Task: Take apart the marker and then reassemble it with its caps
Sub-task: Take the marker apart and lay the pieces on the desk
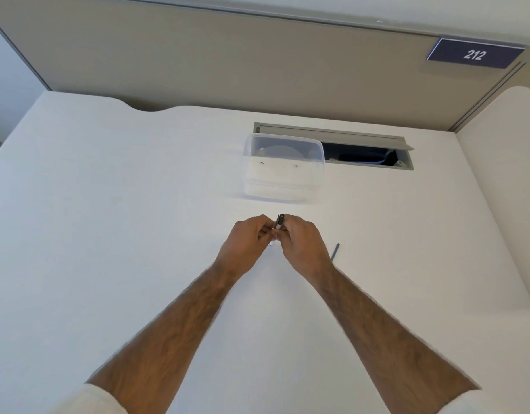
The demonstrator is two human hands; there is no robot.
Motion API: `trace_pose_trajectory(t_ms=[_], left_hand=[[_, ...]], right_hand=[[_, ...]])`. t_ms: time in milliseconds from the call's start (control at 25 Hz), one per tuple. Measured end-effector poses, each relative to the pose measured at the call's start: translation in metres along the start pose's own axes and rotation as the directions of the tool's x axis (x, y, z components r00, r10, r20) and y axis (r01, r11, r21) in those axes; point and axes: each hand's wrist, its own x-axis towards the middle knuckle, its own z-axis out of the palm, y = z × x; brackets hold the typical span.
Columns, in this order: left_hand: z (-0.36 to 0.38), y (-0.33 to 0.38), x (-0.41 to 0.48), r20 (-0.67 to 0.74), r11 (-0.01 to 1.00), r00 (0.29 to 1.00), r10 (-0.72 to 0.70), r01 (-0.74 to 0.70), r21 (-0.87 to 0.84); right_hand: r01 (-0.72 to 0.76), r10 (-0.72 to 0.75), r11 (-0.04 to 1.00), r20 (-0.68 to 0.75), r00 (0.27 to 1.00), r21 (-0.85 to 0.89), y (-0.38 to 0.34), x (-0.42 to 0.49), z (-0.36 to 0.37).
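The marker (280,221) stood nearly upright between the 2 hands, above the middle of the desk (108,234). Only its dark upper end rose clear of the fingers; the pale barrel below it was mostly covered, and a small light tip showed under the hands. Whether a cap sat on the upper end could not be made out. The left hand (246,242) closed its fingers around the marker's lower part. The right hand (302,243) pinched the barrel from the other side, its fingertips meeting those of the left, so the contact points themselves were hidden.

A thin dark rod (335,251) lay on the desk just beside the right wrist, apart from both hands; its nature was too small to tell. A clear box (283,168) rested farther back, well apart from the hands, its contents blurred by the plastic. Behind the box, an open cable hatch (362,150) was partly covered by it. A sign (474,54) reading 212 hung on the partition (228,61). Both sleeves were cut off by the lower edge.
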Motion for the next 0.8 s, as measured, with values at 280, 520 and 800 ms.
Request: trace_pose_trajectory(t_ms=[280, 520, 800], left_hand=[[-0.007, -0.002, 0.002, 0.017, 0.997, 0.997, -0.07, 0.07, 0.012], [-0.014, 0.006, 0.002, 0.023, 0.999, 0.998, -0.053, 0.053, 0.001], [-0.015, 0.018, -0.002, 0.005, 1.0, 1.0, -0.011, 0.011, -0.019]], right_hand=[[0.001, -0.001, 1.0, 0.003, 1.0, 0.005, -0.004, 0.002, -0.001], [0.025, -0.025, 1.0, 0.002, 1.0, 0.007, -0.008, 0.003, -0.012], [0.009, -0.005, 0.996, -0.044, 0.999, 0.089, -0.014, 0.002, -0.022]])
